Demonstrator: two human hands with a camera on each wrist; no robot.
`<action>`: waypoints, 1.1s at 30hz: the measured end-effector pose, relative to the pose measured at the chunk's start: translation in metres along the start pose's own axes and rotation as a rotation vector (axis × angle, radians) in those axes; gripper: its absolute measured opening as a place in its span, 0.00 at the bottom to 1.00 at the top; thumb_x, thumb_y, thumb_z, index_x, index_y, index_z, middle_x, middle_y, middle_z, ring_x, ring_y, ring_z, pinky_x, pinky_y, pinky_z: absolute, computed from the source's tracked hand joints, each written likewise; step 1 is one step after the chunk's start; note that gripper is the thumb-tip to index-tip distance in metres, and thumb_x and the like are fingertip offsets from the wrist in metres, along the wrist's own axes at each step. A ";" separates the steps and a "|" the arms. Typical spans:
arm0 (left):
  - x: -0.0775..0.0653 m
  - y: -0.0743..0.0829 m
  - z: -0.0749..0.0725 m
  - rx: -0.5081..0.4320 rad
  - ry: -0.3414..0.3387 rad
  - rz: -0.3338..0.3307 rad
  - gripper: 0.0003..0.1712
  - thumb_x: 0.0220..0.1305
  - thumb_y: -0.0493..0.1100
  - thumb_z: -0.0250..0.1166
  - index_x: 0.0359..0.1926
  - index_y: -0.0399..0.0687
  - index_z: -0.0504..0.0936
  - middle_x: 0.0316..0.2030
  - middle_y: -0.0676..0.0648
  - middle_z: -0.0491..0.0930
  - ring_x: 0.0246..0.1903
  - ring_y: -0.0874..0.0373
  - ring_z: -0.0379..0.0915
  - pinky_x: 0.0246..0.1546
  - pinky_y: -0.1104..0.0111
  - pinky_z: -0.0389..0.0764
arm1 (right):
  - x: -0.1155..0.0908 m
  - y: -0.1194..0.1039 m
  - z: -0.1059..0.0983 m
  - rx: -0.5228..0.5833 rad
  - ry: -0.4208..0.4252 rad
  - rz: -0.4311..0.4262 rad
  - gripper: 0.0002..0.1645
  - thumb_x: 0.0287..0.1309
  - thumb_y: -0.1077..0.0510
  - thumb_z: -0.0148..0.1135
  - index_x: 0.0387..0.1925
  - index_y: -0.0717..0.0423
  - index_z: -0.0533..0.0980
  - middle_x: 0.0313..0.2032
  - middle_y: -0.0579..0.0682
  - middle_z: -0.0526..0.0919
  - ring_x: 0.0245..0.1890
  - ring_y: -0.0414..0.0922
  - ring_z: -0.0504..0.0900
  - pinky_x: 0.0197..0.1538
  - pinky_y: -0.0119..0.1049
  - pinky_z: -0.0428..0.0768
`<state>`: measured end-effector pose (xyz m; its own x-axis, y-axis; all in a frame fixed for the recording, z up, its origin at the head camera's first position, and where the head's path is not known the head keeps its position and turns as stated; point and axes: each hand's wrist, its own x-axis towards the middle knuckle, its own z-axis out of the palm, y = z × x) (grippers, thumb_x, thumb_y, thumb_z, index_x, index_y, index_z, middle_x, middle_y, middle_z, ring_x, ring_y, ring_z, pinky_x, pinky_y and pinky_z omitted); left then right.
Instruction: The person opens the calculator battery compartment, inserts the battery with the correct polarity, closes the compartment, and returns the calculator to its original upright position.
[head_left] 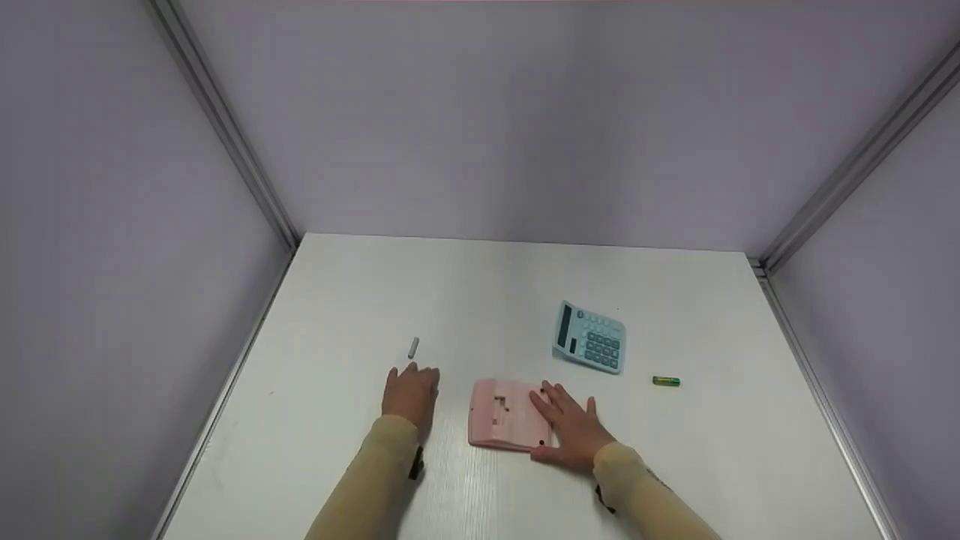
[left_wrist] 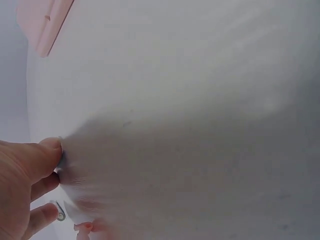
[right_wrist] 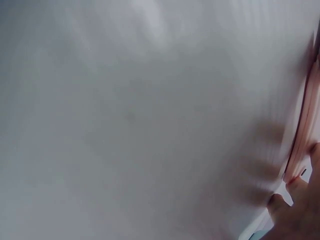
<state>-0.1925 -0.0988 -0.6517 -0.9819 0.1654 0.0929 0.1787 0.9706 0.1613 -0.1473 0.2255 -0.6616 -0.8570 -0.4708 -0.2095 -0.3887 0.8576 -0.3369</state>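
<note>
A pink calculator (head_left: 487,431) lies face down, its back and a small battery slot showing. My right hand (head_left: 576,435) rests with spread fingers on its right side, the thumb at the near corner. In the right wrist view the pink edge of the calculator (right_wrist: 302,125) stands beside the fingers. To the left, my left hand (head_left: 410,396) is low over the table. Its thumb and forefinger (left_wrist: 49,150) meet at a small bluish-edged thing (left_wrist: 61,161), mostly hidden, kind unclear. A grey battery (head_left: 413,347) lies just beyond the left fingertips.
A light blue calculator (head_left: 592,337) lies face up behind the right hand. Farther right is a green battery (head_left: 666,381). The white table (head_left: 337,300) is bounded by grey panels (head_left: 450,135) at the back and both sides.
</note>
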 end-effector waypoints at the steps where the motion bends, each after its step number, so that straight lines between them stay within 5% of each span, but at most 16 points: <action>1: 0.000 0.000 -0.001 0.007 -0.003 0.001 0.07 0.60 0.44 0.69 0.40 0.54 0.84 0.37 0.52 0.85 0.50 0.50 0.78 0.61 0.42 0.64 | 0.000 0.000 0.000 0.001 -0.001 0.000 0.62 0.46 0.19 0.54 0.76 0.34 0.42 0.76 0.45 0.40 0.75 0.50 0.40 0.63 0.74 0.41; 12: -0.004 0.012 -0.004 0.074 -0.011 0.073 0.08 0.59 0.49 0.69 0.35 0.52 0.85 0.34 0.51 0.85 0.47 0.50 0.77 0.60 0.42 0.65 | 0.004 0.006 0.005 0.004 -0.005 0.012 0.62 0.43 0.16 0.51 0.75 0.31 0.41 0.76 0.43 0.38 0.75 0.49 0.39 0.63 0.74 0.39; 20: -0.009 0.016 0.005 0.100 0.050 0.134 0.11 0.60 0.49 0.68 0.40 0.50 0.84 0.38 0.50 0.84 0.45 0.50 0.77 0.57 0.43 0.69 | 0.004 0.006 0.007 -0.006 0.019 -0.003 0.62 0.43 0.15 0.50 0.75 0.32 0.42 0.76 0.44 0.40 0.75 0.50 0.41 0.62 0.75 0.41; 26: -0.010 0.016 0.011 0.103 0.047 0.116 0.17 0.60 0.48 0.68 0.50 0.51 0.83 0.46 0.51 0.83 0.48 0.53 0.78 0.59 0.42 0.66 | 0.003 0.005 0.006 0.000 0.008 0.008 0.62 0.44 0.15 0.50 0.75 0.31 0.42 0.76 0.43 0.39 0.75 0.49 0.39 0.63 0.74 0.40; 33: -0.011 0.017 0.016 0.086 0.066 0.103 0.14 0.63 0.47 0.65 0.49 0.51 0.83 0.45 0.50 0.83 0.48 0.52 0.78 0.60 0.42 0.66 | 0.003 0.004 0.005 0.009 0.011 0.005 0.62 0.44 0.17 0.52 0.75 0.32 0.42 0.76 0.44 0.40 0.75 0.50 0.40 0.63 0.74 0.39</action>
<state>-0.1793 -0.0817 -0.6661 -0.9517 0.2561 0.1695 0.2698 0.9609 0.0628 -0.1496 0.2266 -0.6682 -0.8628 -0.4639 -0.2009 -0.3811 0.8580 -0.3444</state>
